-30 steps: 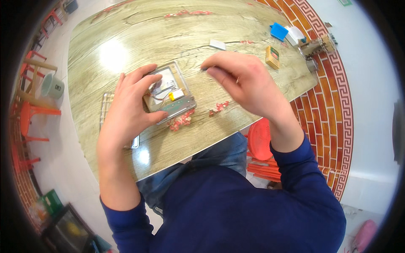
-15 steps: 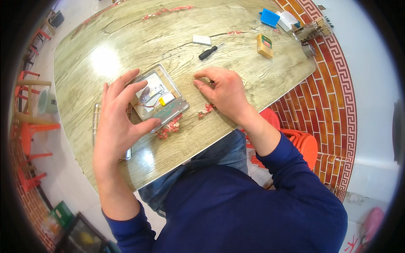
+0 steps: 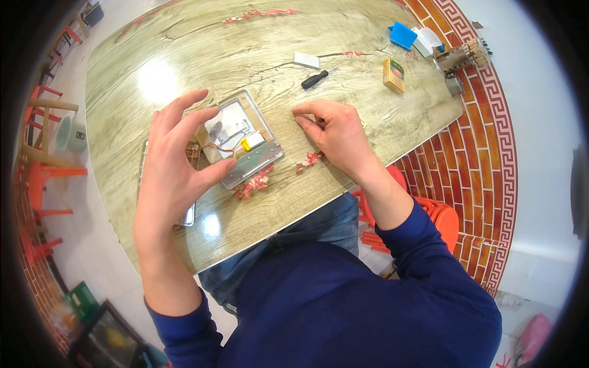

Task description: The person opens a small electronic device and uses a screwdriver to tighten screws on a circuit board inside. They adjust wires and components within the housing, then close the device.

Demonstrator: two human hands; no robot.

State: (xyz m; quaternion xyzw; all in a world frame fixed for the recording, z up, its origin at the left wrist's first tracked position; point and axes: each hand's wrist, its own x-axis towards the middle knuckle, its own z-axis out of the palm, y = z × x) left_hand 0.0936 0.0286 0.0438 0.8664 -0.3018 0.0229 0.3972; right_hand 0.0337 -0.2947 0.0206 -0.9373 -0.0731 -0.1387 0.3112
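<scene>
An opened flat electronic device (image 3: 268, 149) lies on the table, its pale casing framing wires, a yellow-taped battery part (image 3: 251, 141) and a board strip. My left hand (image 3: 173, 150) arches over its left side with fingers and thumb spread, gripping nothing; whether the thumb touches the casing I cannot tell. To the right of the device, my right hand (image 3: 339, 131) is closed in a pinch. A small dark piece (image 3: 321, 122) shows between its fingers, too little of it visible to name. Partly hidden beneath my left hand is a second frame-like panel (image 3: 189, 214).
Beyond my right hand lie a black-handled screwdriver (image 3: 315, 80) and a small white box (image 3: 306, 59). Farther right stand a yellow box (image 3: 394, 76), a blue holder (image 3: 402, 36) and a metal canister (image 3: 451, 59) near the brick-patterned wall. Orange stools (image 3: 439, 218) sit below the table's right edge.
The whole view has shifted slightly, so the table things appear a little farther right. Both hands keep nearly the same pose, the left spread and the right pinched.
</scene>
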